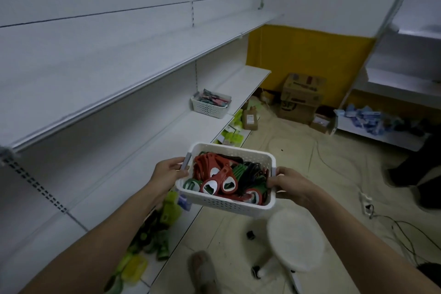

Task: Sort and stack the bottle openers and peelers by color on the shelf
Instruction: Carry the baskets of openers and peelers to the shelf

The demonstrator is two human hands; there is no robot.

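While my left hand (167,172) and right hand (286,182) grip the basket (224,203) of openers (219,181) by its ends, I judge the shelf (133,150) lies left, nearer the left.

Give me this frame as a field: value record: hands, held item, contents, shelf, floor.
left hand: grips left end of white basket
right hand: grips right end of the basket
basket state: held in the air beside the shelf edge, not resting on it
contents: red bottle openers, plus green and black pieces mixed in, unsorted
shelf: second basket farther along, holding mixed items
lower shelf: green items
floor: white stool, cardboard boxes, cables
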